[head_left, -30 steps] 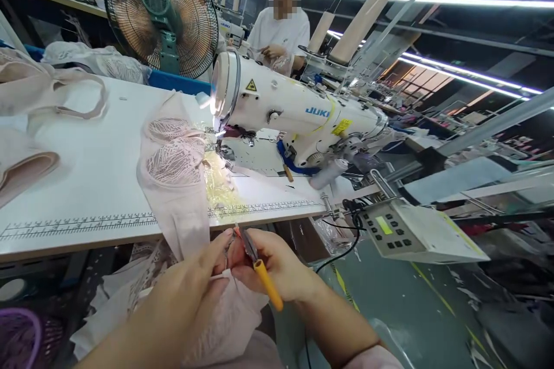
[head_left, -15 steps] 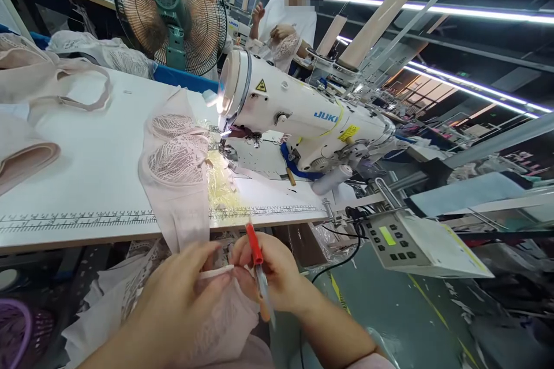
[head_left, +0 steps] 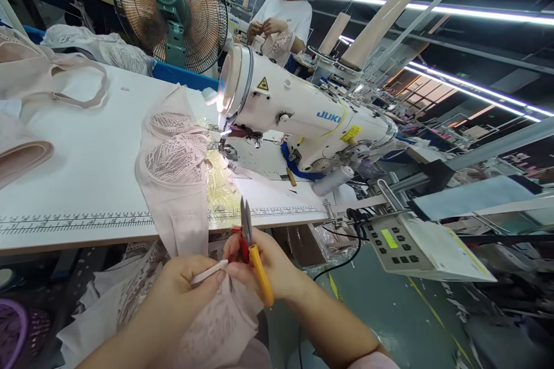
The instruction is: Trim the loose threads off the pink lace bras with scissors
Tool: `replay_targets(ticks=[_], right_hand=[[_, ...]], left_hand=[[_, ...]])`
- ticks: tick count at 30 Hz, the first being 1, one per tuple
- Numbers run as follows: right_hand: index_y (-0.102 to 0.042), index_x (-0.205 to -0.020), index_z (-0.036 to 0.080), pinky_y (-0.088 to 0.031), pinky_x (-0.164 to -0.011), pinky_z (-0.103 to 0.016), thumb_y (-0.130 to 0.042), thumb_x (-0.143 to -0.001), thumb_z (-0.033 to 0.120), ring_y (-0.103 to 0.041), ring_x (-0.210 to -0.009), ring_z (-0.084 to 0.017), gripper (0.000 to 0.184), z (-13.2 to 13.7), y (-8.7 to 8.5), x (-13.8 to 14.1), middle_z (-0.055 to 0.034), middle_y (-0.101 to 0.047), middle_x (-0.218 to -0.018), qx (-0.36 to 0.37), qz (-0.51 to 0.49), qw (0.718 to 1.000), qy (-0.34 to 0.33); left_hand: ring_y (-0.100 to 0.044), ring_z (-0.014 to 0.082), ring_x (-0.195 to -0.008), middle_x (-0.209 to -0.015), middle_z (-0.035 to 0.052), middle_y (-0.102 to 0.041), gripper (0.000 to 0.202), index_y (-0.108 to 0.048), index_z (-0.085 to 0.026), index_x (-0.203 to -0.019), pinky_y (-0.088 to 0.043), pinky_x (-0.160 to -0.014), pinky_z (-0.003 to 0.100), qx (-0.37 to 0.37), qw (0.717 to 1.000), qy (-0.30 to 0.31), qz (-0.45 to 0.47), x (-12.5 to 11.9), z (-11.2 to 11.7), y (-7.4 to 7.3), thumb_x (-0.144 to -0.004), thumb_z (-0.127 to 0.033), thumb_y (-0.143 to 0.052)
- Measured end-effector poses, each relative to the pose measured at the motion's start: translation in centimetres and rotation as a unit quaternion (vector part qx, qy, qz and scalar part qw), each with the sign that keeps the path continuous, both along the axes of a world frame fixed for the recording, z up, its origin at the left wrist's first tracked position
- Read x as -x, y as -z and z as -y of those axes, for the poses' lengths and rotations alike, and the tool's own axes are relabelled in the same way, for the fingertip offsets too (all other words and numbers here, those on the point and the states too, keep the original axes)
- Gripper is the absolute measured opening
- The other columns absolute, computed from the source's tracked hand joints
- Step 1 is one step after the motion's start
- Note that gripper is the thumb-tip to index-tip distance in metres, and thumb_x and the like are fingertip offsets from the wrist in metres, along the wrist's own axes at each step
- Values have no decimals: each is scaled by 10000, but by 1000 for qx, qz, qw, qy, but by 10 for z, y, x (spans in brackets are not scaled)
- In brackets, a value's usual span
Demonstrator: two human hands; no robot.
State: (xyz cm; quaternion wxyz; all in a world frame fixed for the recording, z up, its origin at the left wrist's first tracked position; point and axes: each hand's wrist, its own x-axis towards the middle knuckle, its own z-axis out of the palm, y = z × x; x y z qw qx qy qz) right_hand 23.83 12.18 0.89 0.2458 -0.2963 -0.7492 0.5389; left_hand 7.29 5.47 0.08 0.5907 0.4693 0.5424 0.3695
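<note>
Below the table's front edge, my left hand (head_left: 182, 288) pinches a narrow white strap (head_left: 209, 271) of a pale pink lace garment (head_left: 216, 328) that lies in my lap. My right hand (head_left: 264, 268) is closed on thread snips (head_left: 253, 253) with yellow and red handles, blades pointing up, and its fingertips also touch the strap's end. Both hands meet at the strap. More pink lace garment (head_left: 173, 167) lies on the white table (head_left: 86, 179) and hangs over its edge toward my hands.
A white JUKI sewing machine (head_left: 303, 118) stands on the table with a control panel (head_left: 407, 242) at the right. A fan (head_left: 173, 8) stands behind. Pink garments (head_left: 38, 78) lie at the left. Another person (head_left: 281, 23) handles fabric at the back. A purple basket (head_left: 17, 337) sits low left.
The snips have turned in my right hand, so the blades now point up and the yellow handle down. My left hand has pulled the white strap out straighter.
</note>
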Motion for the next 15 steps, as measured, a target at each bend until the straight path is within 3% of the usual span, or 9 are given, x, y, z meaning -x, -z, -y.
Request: replay_targets(ticks=[3, 5, 10, 15], right_hand=[[-438, -827, 180, -398, -533, -236, -519, -697, 736, -464, -599, -108, 577, -8, 3, -11, 2, -510, -721, 20, 69, 992, -106], [-426, -794, 180, -377, -512, -232, -376, -685, 833, -437, -579, -102, 665, -10, 6, -18, 12, -479, -696, 7, 119, 980, -159], [-381, -749, 186, -374, -524, -249, -167, -692, 876, -383, -570, -103, 725, -2, 13, -24, 8, -436, -682, -38, 166, 965, -198], [-321, -706, 199, -342, -495, -251, -140, -688, 880, -351, -550, -109, 705, 1, 12, -20, 8, -400, -651, -81, 217, 953, -197]], left_hand=[[-279, 106, -493, -517, -57, -354, 322, -544, -177, -596, -230, -477, 237, 46, 998, 11, 39, 5, -3, -3, -728, -471, -542], [-258, 98, -485, -508, -67, -335, 319, -519, -179, -583, -216, -473, 233, 57, 997, 9, 52, 10, -6, -5, -720, -465, -555], [-254, 85, -456, -476, -81, -311, 375, -428, -193, -541, -204, -454, 220, 84, 995, 6, 46, 20, -12, -3, -684, -502, -586], [-325, 101, -463, -491, -64, -382, 320, -511, -182, -596, -260, -467, 224, 82, 995, 22, 44, 23, -14, -2, -716, -471, -580]])
